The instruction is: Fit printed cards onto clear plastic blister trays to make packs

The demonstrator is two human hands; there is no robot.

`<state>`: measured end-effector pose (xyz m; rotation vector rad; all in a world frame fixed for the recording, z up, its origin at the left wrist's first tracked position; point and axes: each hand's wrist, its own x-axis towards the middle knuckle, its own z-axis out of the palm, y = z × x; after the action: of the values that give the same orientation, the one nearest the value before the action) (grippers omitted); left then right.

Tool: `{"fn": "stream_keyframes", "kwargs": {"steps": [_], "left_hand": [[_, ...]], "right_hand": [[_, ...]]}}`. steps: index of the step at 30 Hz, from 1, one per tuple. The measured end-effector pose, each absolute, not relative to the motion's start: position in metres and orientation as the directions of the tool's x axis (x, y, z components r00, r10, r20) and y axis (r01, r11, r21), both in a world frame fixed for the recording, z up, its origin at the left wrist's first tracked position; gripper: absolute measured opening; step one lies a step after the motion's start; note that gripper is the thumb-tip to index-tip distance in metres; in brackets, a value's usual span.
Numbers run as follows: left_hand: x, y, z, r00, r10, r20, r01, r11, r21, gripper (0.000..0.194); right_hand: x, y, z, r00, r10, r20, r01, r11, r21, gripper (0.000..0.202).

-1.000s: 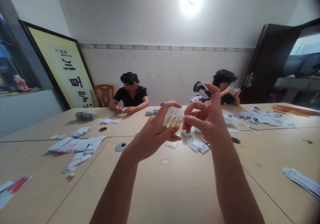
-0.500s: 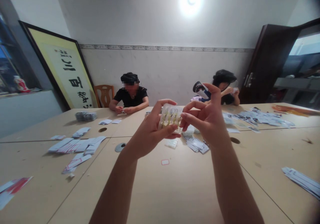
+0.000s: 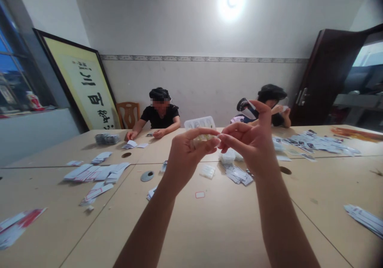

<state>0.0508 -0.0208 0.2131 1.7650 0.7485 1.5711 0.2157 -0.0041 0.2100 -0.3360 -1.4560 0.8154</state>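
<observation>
Nearly level in front of me is a small clear plastic case (image 3: 205, 137) with yellowish pieces in it, gripped between the thumb and fingers of my left hand (image 3: 187, 156). Its clear lid (image 3: 200, 122) with rounded slots stands up behind my fingers. My right hand (image 3: 249, 142) pinches thumb and fingertips together at the right edge of the case, touching the left fingertips; what lies inside the pinch is hidden. By its raised finger, a clear strip with a black end (image 3: 247, 108) sticks out to the left, seemingly held by that hand.
Clear packs (image 3: 208, 171) and printed cards (image 3: 237, 175) lie beyond my hands. A red-edged label (image 3: 200, 195) is nearer. White card stacks (image 3: 95, 173) spread left, loose packets (image 3: 314, 142) right. Two people (image 3: 160, 112) sit across the table, which has a cable hole (image 3: 285, 170).
The case has tipped flatter, and its lid now stands up behind my left fingers. My right fingertips stay at its edge. The person across has reached towards the white cards.
</observation>
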Motion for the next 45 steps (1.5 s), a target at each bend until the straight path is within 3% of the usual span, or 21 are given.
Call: {"fn": "stream_keyframes", "kwargs": {"steps": [6, 14, 22, 27, 33, 45], "left_hand": [[0.052, -0.022, 0.213, 0.031, 0.717, 0.697, 0.127, -0.694, 0.708, 0.017], [0.050, -0.020, 0.208, 0.082, 0.733, 0.675, 0.069, -0.680, 0.730, 0.016], [0.049, -0.018, 0.208, 0.083, 0.696, 0.713, 0.087, -0.718, 0.690, 0.014], [0.050, -0.017, 0.210, 0.061, 0.592, 0.804, 0.286, -0.782, 0.554, 0.011], [0.056, -0.012, 0.204, 0.080, 0.335, 0.939, 0.560, -0.794, 0.236, 0.003], [0.057, -0.007, 0.193, 0.140, 0.228, 0.963, 0.600, -0.794, 0.101, 0.013]], "right_hand": [[0.217, -0.005, 0.209, -0.112, 0.679, 0.725, -0.277, 0.679, -0.680, 0.080], [0.226, -0.003, 0.211, -0.224, 0.717, 0.660, -0.258, 0.609, -0.750, 0.094], [0.231, -0.004, 0.210, -0.258, 0.704, 0.662, -0.206, 0.629, -0.750, 0.090], [0.231, -0.009, 0.211, -0.233, 0.715, 0.659, -0.236, 0.616, -0.751, 0.088], [0.233, -0.014, 0.214, -0.190, 0.726, 0.661, -0.173, 0.638, -0.750, 0.078], [0.241, -0.006, 0.211, -0.227, 0.681, 0.696, -0.021, 0.711, -0.703, 0.075]]}}
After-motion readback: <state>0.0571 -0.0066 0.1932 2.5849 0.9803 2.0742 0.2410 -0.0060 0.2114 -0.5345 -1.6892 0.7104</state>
